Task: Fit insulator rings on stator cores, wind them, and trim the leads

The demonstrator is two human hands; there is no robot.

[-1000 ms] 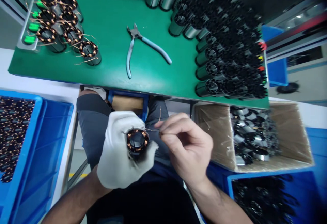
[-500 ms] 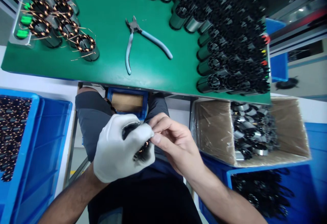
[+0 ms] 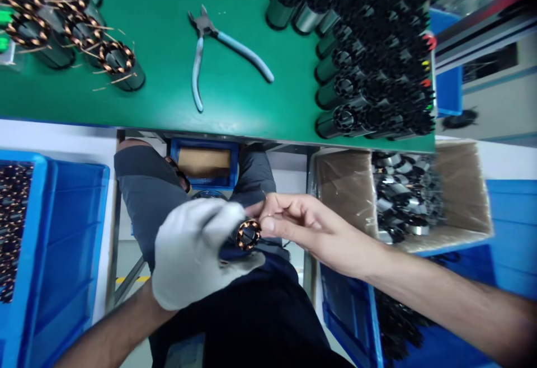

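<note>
My left hand (image 3: 197, 250), in a white glove, is wrapped round a copper-wound stator (image 3: 248, 235) above my lap. The stator's ring of copper coils faces up and to the right; its body is mostly hidden in the glove. My right hand (image 3: 297, 225) is bare, its thumb and forefinger pinched together at the coil's edge. A thin copper wire (image 3: 264, 196) shows at those fingertips. Ahead on the green bench (image 3: 168, 97) lie diagonal cutters (image 3: 204, 24), their pale blue handles spread apart.
Several wound stators (image 3: 117, 60) with loose wire ends stand at the bench's left. Rows of black-ended metal cores (image 3: 335, 91) fill its right. A cardboard box (image 3: 344, 189) of metal rings sits below right, and a blue bin (image 3: 79, 234) stands at left.
My right hand has moved slightly right, and the left hand has turned so the stator's coil ring now shows. The view has shifted, moving the bench items up and left.
</note>
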